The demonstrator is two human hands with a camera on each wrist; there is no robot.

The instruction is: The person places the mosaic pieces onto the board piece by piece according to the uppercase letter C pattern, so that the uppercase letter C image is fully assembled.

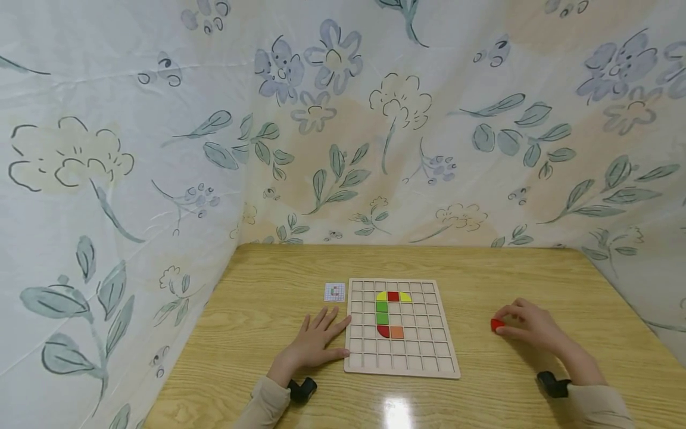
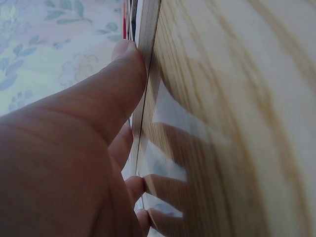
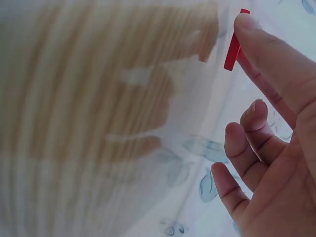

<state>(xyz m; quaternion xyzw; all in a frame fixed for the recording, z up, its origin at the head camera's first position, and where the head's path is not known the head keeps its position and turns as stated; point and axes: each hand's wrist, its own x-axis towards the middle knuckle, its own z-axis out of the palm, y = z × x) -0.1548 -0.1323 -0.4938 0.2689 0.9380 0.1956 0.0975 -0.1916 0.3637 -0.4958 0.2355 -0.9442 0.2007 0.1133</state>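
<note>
A wooden grid board (image 1: 420,361) lies on the table, with several coloured tiles set in its cells. These include a green tile (image 1: 382,318), an orange tile (image 1: 396,332), a dark red rounded tile (image 1: 383,331) and a yellow rounded tile (image 1: 405,297). My left hand (image 1: 316,342) rests flat with fingers spread, thumb and index fingertip at the board's left edge; the left wrist view shows the thumb (image 2: 116,84) against that edge. To the right of the board, my right hand (image 1: 536,326) pinches a red tile (image 3: 232,52) between thumb and forefinger, its other fingers loosely bent.
A small printed card (image 1: 334,292) with a coloured grid pattern lies by the board's upper left corner. The wooden table (image 1: 278,268) is bounded at the back and sides by floral cloth (image 1: 332,149). Each wrist carries a black device (image 1: 303,390).
</note>
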